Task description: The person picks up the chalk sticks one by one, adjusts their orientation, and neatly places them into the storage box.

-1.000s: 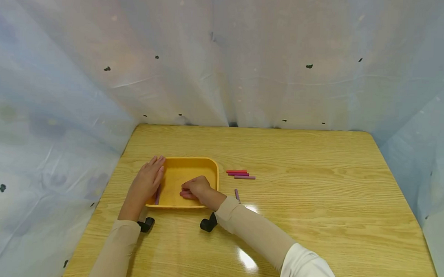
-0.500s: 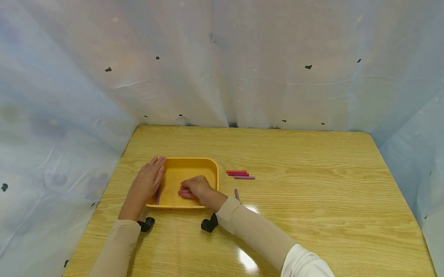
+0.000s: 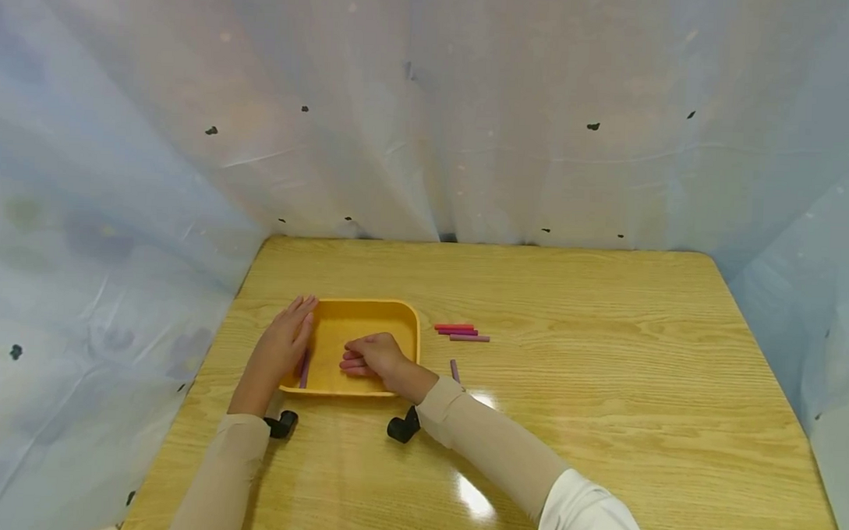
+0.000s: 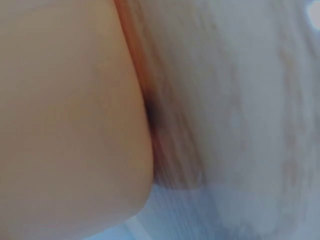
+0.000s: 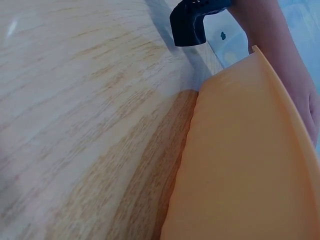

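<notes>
A yellow rectangular tray (image 3: 367, 310) lies on the left part of the table in the head view. My left hand (image 3: 281, 346) rests along its left wall, fingers extended towards the far corner. Beside that hand, inside the tray, leans a thin purple stick (image 3: 304, 374); the hand partly covers that area. My right hand (image 3: 381, 357) is inside the tray, fingers pointing left and loosely extended. No object shows in it, though the palm side is partly hidden. The left wrist view has only the blurred tray wall (image 4: 75, 125). In the right wrist view the tray's outer wall (image 5: 240, 150) hides my right hand.
Right of the tray lie a red stick (image 3: 454, 327), a magenta stick (image 3: 459, 332) and a light purple stick (image 3: 469, 338). Another purple stick (image 3: 454, 370) lies by the right sleeve (image 3: 492, 423). Pale curtains (image 3: 429, 125) surround the wooden table (image 3: 603, 365).
My right hand's fingers have loosened and stretched slightly leftward inside the tray. The left hand keeps its place on the tray's left wall, and the loose sticks stay put.
</notes>
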`<action>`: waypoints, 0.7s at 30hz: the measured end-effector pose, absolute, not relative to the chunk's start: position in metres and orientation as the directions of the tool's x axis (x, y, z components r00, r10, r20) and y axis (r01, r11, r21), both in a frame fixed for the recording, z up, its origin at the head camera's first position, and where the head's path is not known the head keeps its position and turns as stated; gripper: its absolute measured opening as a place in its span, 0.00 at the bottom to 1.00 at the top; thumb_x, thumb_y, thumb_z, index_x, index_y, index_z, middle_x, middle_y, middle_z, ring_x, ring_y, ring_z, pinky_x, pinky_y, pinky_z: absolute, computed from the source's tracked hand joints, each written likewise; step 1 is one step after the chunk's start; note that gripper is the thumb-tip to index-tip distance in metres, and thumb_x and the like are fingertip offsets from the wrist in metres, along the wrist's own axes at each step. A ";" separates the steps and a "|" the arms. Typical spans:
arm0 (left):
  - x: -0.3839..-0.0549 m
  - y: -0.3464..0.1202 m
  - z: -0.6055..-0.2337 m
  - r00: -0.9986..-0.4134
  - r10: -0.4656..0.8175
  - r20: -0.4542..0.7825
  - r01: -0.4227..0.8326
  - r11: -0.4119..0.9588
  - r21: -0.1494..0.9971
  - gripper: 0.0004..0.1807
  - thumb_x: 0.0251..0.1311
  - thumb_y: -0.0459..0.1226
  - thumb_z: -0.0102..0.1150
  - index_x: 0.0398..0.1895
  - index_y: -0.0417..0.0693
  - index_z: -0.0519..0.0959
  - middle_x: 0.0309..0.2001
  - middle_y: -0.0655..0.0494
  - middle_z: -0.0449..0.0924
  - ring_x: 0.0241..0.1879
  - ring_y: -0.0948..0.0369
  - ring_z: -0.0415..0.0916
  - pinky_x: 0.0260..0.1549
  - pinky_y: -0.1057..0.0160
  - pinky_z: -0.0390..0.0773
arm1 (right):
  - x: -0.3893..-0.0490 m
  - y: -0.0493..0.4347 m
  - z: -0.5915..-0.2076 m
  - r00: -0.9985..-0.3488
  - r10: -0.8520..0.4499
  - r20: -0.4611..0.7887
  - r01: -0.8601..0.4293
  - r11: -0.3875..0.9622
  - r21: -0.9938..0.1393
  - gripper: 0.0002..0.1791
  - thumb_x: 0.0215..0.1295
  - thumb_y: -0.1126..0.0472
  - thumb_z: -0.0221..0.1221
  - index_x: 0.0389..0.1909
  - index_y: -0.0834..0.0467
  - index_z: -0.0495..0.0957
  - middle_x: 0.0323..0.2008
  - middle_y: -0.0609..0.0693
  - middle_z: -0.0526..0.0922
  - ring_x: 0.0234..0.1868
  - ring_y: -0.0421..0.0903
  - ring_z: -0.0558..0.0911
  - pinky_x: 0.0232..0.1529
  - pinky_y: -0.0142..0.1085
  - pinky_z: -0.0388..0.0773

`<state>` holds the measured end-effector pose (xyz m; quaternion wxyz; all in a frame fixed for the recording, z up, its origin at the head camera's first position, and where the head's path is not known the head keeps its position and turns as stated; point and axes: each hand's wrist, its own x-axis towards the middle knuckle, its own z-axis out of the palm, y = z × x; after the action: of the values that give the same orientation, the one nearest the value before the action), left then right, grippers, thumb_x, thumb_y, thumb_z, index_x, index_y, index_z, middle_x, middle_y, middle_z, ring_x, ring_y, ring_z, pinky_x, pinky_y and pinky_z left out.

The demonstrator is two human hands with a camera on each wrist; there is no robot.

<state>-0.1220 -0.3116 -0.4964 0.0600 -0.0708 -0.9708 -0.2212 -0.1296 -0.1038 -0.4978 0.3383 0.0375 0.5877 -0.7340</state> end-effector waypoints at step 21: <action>-0.122 -0.310 -0.494 -0.975 0.149 0.166 0.201 0.912 0.358 0.27 0.71 0.40 0.39 0.71 0.41 0.54 0.70 0.44 0.52 0.70 0.49 0.43 0.63 0.43 0.52 | -0.126 -0.106 -0.495 -0.767 -0.480 -0.426 0.509 -0.050 -0.859 0.18 0.68 0.64 0.50 0.49 0.75 0.75 0.43 0.67 0.80 0.41 0.56 0.83 0.44 0.44 0.78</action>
<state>-0.1221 -0.3105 -0.4941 0.0678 -0.0897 -0.9754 -0.1898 -0.1262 -0.1058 -0.4950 0.3411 0.0121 0.5988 -0.7245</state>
